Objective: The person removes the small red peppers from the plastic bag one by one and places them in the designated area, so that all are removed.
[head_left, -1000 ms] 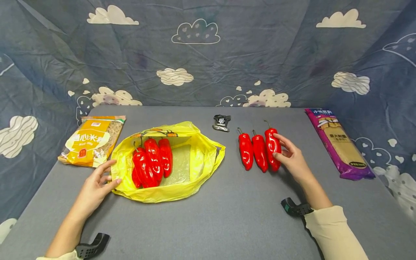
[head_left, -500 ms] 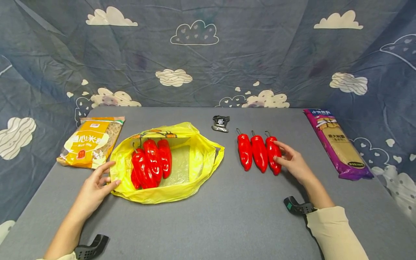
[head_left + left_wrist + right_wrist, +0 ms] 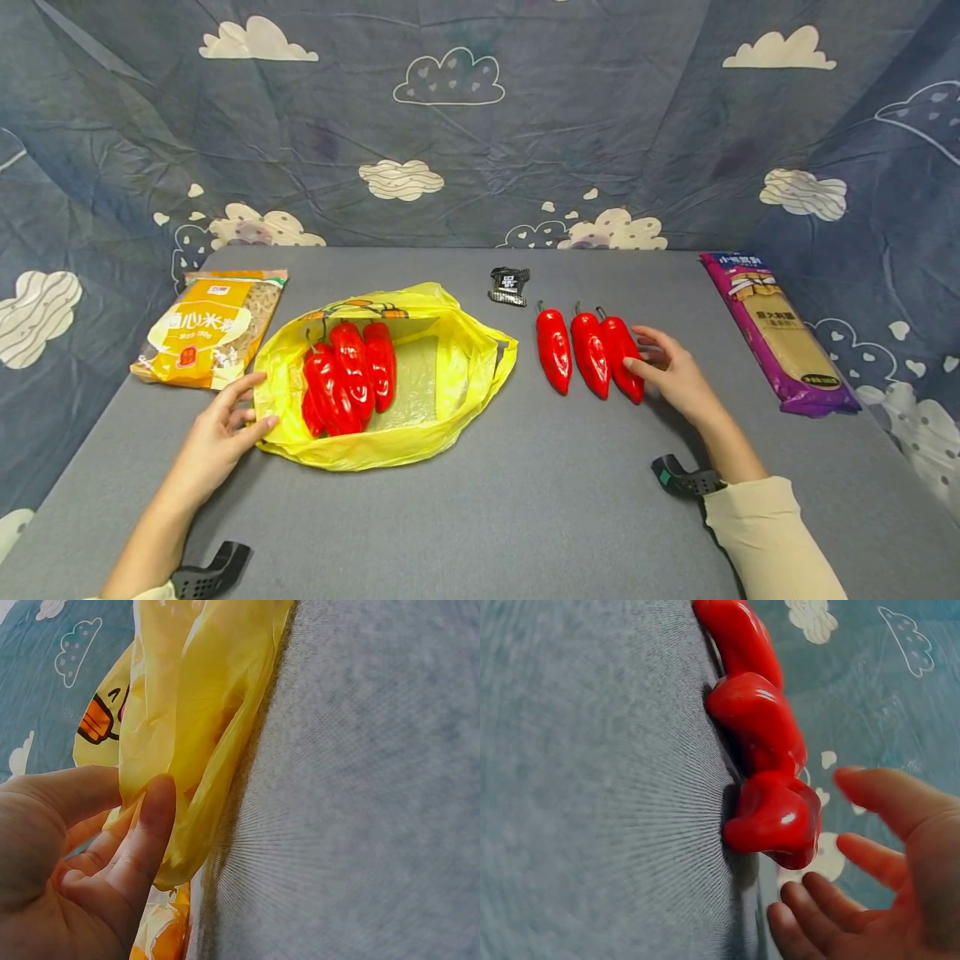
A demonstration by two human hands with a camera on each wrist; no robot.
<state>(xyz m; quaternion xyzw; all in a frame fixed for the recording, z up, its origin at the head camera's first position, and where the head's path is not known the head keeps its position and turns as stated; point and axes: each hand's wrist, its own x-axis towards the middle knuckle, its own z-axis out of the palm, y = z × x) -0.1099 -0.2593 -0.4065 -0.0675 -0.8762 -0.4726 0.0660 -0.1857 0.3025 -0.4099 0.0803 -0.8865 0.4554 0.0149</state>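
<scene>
At the left, my left hand (image 3: 221, 425) pinches the side rim of a yellow plastic bag (image 3: 468, 408) between thumb and fingers. The bag lies with its mouth facing up, and several glossy red chili peppers (image 3: 333, 392) are in its left part. Three more red peppers lie side by side on the table at the right: a left pepper (image 3: 553, 350), a middle pepper (image 3: 590, 354) and a right pepper (image 3: 622, 367). Beside the right pepper is my right hand (image 3: 675, 375). In the right wrist view its thumb and fingers stand apart, with the nearest pepper (image 3: 776, 817) just beyond them.
An orange packet of dried noodles (image 3: 202, 329) lies behind my left hand. At the far right is a long purple packet of spaghetti (image 3: 780, 333). A small black wrapped packet (image 3: 510, 285) sits near the back. A cloud-patterned cloth (image 3: 480, 150) hangs behind the grey table (image 3: 495, 517).
My right hand has let go of the right pepper, which came slightly nearer me. The three peppers have shifted left, their stem ends tilting left. My left hand stays on the bag.
</scene>
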